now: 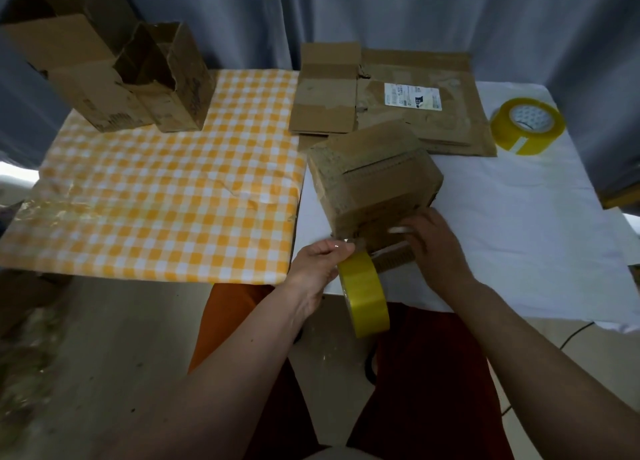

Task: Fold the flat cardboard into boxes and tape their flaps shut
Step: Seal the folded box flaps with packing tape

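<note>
Grey curtain backs checkered and white cloths.

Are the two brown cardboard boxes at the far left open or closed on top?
Open. Both brown cardboard boxes stand with flaps raised, dark insides visible.

Grey curtain behind, pale floor
</note>
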The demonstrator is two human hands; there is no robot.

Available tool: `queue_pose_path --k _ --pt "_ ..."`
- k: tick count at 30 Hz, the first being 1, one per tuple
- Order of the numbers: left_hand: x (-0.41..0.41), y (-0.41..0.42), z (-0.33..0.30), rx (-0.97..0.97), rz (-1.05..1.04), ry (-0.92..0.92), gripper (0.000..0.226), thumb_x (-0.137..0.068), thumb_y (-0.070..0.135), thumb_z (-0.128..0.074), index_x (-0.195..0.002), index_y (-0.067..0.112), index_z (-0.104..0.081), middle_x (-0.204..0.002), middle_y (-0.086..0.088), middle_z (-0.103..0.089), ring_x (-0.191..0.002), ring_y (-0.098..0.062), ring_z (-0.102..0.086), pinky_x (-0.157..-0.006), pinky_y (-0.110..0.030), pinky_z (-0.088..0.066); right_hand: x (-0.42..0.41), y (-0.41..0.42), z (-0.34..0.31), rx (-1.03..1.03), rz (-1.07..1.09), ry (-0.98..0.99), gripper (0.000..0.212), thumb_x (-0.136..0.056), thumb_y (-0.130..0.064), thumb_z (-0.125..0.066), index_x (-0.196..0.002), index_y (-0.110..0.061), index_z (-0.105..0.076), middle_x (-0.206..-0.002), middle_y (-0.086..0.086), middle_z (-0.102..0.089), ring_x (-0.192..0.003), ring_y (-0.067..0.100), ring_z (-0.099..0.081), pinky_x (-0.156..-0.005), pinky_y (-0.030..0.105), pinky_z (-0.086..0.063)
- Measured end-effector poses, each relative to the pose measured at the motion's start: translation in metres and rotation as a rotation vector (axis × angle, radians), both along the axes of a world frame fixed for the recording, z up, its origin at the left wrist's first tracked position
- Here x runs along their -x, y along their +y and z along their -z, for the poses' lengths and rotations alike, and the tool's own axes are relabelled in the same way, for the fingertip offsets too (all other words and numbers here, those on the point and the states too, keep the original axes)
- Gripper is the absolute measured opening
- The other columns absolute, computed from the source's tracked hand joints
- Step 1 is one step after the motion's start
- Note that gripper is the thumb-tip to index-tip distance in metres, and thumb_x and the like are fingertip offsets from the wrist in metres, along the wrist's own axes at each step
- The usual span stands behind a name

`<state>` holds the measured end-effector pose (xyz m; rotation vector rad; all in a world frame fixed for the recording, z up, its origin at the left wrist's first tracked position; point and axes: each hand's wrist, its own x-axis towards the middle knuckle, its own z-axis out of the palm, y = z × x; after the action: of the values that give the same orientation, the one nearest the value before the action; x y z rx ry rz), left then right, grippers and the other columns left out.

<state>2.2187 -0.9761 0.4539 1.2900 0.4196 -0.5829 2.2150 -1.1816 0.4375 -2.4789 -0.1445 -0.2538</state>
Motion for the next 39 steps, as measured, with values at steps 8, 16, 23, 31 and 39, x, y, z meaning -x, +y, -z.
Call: queue_pose_path --k 8,16,23,31,39 --pt "0.011 -0.005 -0.009 -0.023 0.031 -0.064 0.006 -0.087 0.015 -0.067 -0.085 0.009 -0.069 -0.084 -0.004 -0.071 -0.077 -0.013 -0.063 -0.081 -0.030 -0.049 0.022 -0.060 0.030 -0.011 0.540 0.288 0.032 -0.091 -0.002 -0.051 -0.123 0.000 -0.057 -0.117 0.022 -0.059 -0.112 0.037 -0.051 -0.093 0.038 -0.040" --pt "0.020 -0.016 -0.021 -0.035 0.089 -0.229 0.009 -0.091 0.004 -0.060 -0.084 0.007 -0.064 -0.091 -0.018 -0.064 -0.087 -0.028 -0.057 -0.088 -0.038 -0.046 0.020 0.023 -0.045 -0.381 -0.019 0.249 0.020 -0.087 -0.015 -0.061 -0.103 -0.026 -0.062 -0.103 -0.007 -0.056 -0.094 0.000 -0.053 -0.076 0.008 -0.042" --pt "0.020 -0.023 -0.028 -0.358 0.135 -0.474 0.020 -0.096 0.016 -0.055 -0.101 0.004 -0.071 -0.118 -0.009 -0.053 -0.093 -0.003 -0.053 -0.071 -0.005 -0.044 0.034 0.037 -0.033 -0.665 0.208 0.341 0.003 -0.084 -0.015 -0.067 -0.082 -0.014 -0.066 -0.106 -0.005 -0.063 -0.095 0.006 -0.058 -0.077 0.022 -0.044" --pt "0.043 -0.035 -0.030 -0.395 -0.187 -0.389 0.049 -0.099 0.016 -0.049 -0.145 0.019 -0.034 -0.134 0.004 -0.044 -0.120 -0.014 -0.049 -0.099 -0.034 -0.047 0.031 0.051 -0.033 -0.705 0.331 0.337 0.006 -0.086 -0.019 -0.064 -0.081 -0.017 -0.065 -0.096 -0.008 -0.064 -0.084 0.003 -0.056 -0.066 0.018 -0.040" --pt "0.058 -0.028 -0.022 -0.810 0.067 -0.872 0.029 -0.083 0.014 -0.072 -0.107 0.024 -0.060 -0.109 0.004 -0.056 -0.107 -0.017 -0.048 -0.085 -0.017 -0.040 0.033 0.052 -0.033 -0.693 0.314 0.344 0.008 -0.089 -0.019 -0.060 -0.092 -0.014 -0.065 -0.093 -0.004 -0.063 -0.084 0.005 -0.056 -0.066 0.018 -0.039"
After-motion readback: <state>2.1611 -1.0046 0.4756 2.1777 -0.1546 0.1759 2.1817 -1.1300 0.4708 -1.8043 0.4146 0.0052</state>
